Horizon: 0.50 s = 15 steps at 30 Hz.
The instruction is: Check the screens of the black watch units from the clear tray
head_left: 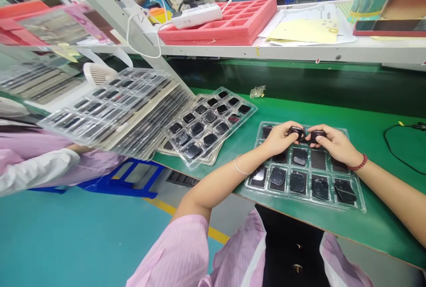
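Observation:
My left hand (281, 138) is closed, its thumb and fingers pinching a small dark rounded-square watch case (296, 133). In my right hand (336, 143), also closed, is a second dark watch case (318, 136). The two pieces are held close together, nearly side by side; whether they touch I cannot tell. Both hands are over the far rows of a clear plastic tray (361, 198) on the green table. Its pockets hold several black rounded-square pieces, such as a glossy black piece (297, 182) in the near row. My hands hide part of the back row.
Left of my tray, another clear tray (199, 154) of black pieces lies tilted on other trays. A tall stack of loaded trays (140, 131) leans beside it. A shelf (293, 54) crosses above the table, carrying a red foam tray (206, 34). A black cable (388, 145) lies at right.

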{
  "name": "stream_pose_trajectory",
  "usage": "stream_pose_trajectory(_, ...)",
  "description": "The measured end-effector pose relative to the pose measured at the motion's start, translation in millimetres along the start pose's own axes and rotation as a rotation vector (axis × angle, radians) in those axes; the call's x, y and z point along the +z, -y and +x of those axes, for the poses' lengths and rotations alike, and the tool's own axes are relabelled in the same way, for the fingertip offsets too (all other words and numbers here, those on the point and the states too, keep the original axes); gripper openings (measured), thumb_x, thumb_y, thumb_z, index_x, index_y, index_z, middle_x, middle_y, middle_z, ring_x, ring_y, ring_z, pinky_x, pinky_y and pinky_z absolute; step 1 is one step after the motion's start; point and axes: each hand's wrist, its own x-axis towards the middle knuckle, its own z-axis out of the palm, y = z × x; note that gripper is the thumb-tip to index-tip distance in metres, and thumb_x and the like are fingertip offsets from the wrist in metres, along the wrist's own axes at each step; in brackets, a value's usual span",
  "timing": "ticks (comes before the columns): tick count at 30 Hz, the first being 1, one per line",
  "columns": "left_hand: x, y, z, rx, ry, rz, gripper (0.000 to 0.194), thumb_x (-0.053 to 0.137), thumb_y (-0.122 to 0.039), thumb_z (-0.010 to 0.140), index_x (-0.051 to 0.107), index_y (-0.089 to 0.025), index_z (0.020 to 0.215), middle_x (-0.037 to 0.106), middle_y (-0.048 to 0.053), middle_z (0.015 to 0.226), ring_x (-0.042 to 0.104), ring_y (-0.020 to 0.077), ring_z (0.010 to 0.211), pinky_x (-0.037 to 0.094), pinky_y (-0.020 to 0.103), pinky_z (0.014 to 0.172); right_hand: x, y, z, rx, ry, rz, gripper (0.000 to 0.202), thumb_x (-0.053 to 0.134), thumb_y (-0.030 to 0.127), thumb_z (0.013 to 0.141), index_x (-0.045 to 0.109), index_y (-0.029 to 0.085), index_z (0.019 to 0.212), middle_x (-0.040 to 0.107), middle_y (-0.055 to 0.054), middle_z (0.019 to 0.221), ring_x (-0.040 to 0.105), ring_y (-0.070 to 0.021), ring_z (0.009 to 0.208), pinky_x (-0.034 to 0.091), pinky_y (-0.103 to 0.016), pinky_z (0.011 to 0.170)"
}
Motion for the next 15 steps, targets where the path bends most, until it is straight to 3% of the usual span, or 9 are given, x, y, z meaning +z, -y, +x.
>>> stream_pose_trajectory(4,0.9,0.9,0.3,0.018,-0.029,0.068,0.036,0.061,-0.011,0.074,0.059,-0.012,0.111,0.068,0.007,0.102,0.067,0.0129,0.08,0.055,0.027,0.08,2.1,1.6,-0.1,-0.039,0.013,0.02,0.037,0.064,0.024,0.08,0.057,0.019,0.116,0.068,-0.008,0.106,0.069,-0.0196,0.082,0.059,-0.041,0.087)
stream_pose_trajectory(9,0.9,2.2,1.0,0.022,-0.018,0.08,0.03,0.057,-0.012,0.077,0.059,-0.012,0.108,0.067,0.006,0.096,0.066,0.0117,0.072,0.055,0.027,0.074,1.4,-0.7,-0.4,-0.011,-0.002,0.002,0.035,0.058,0.024,0.084,0.057,0.018,0.119,0.067,-0.01,0.11,0.069,-0.0183,0.082,0.059,-0.039,0.084)
stream_pose_trajectory(15,-0.1,2.6,0.5,0.043,-0.034,0.115,0.039,0.058,-0.009,0.073,0.058,-0.012,0.112,0.067,0.006,0.1,0.066,0.0115,0.077,0.054,0.024,0.075,1.2,-1.9,0.0,-0.054,0.027,0.01,0.036,0.058,0.02,0.082,0.056,0.017,0.118,0.068,-0.009,0.108,0.069,-0.0177,0.083,0.059,-0.039,0.086)
